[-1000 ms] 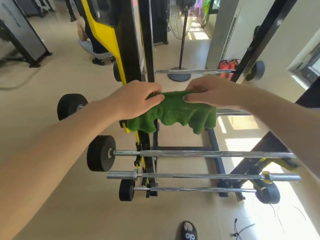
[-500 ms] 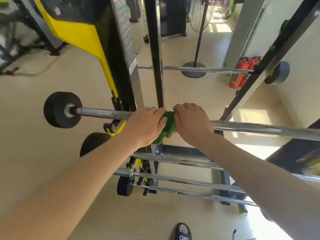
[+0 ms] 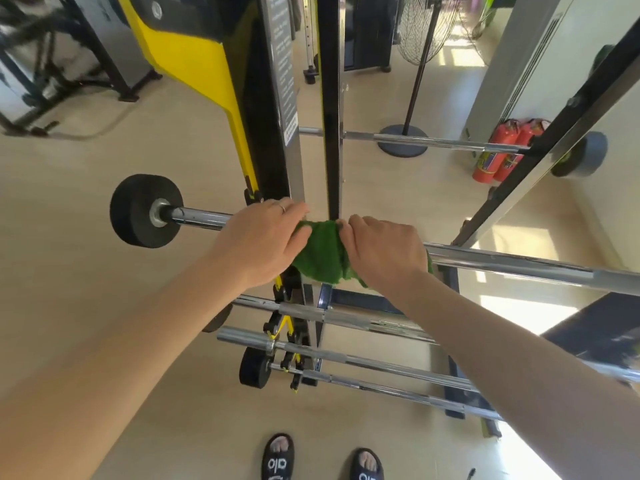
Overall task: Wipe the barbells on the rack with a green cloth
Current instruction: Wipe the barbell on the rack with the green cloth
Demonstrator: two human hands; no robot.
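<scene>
Head view: both hands, left [image 3: 263, 237] and right [image 3: 384, 252], grip green cloth [image 3: 323, 252] around top barbell [image 3: 519, 265] (mid-wipe); next, slide right.

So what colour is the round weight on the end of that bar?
Black, seen in the head view: the weight plate on the barbell.

Red extinguishers [image 3: 502, 150] by wall; fan stand [image 3: 403, 140].
</scene>
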